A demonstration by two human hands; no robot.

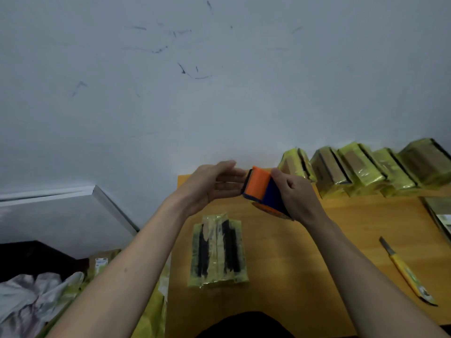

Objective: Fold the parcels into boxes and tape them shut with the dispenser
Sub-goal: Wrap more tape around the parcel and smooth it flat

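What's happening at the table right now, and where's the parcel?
A person holds the orange and blue tape dispenser above the wooden table. The right hand grips it, while the left hand, fingers straight, reaches to its front edge. A yellow-taped parcel lies flat on the table below the hands, untouched. Finished parcels line the wall, and a yellow utility knife lies to the right.

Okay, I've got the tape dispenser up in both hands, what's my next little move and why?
Probably bring the tape dispenser, gripped by your right hand, down onto the parcel lying below on the table; your left hand looks open at its front edge.
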